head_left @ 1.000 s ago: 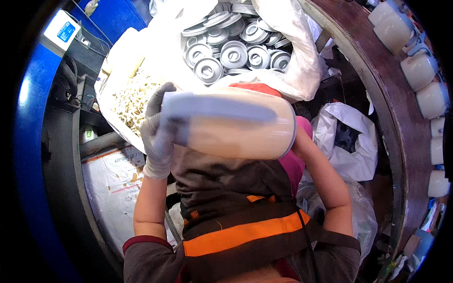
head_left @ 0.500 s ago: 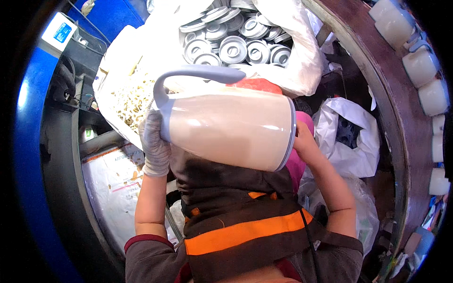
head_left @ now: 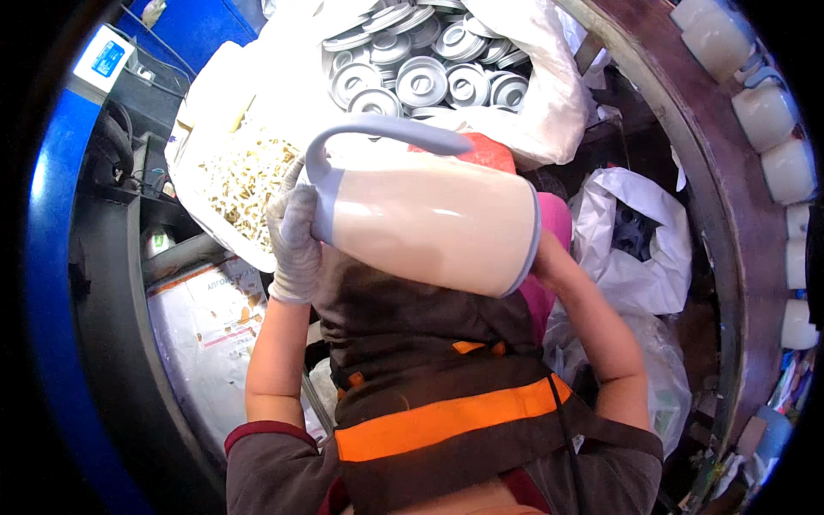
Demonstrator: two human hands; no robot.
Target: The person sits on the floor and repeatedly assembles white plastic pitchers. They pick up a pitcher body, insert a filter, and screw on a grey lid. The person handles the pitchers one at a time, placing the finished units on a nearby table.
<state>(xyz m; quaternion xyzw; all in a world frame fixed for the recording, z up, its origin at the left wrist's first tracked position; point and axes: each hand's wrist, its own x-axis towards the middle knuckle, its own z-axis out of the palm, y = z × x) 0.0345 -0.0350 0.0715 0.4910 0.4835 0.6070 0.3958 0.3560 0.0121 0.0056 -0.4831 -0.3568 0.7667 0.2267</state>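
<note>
I hold a cream plastic kettle body [head_left: 429, 219] with a pale blue handle, lying on its side in front of my chest, handle up. My left hand [head_left: 294, 240], in a grey knit glove, grips its left end by the handle base. My right hand [head_left: 548, 257] presses against its right end and is mostly hidden behind the body. Below are my brown apron and its orange stripe.
A white bag of several grey round discs [head_left: 421, 69] sits ahead, beside a bag of small cream parts [head_left: 245, 176]. More cream kettle bodies [head_left: 772, 129] line a curved brown conveyor rim [head_left: 687, 146] at right. White bags [head_left: 635, 240] lie lower right. A blue machine [head_left: 51, 257] stands left.
The kettle body has turned in my hands: its blue handle has rotated up into view, and the body has come lower and closer to my chest.
</note>
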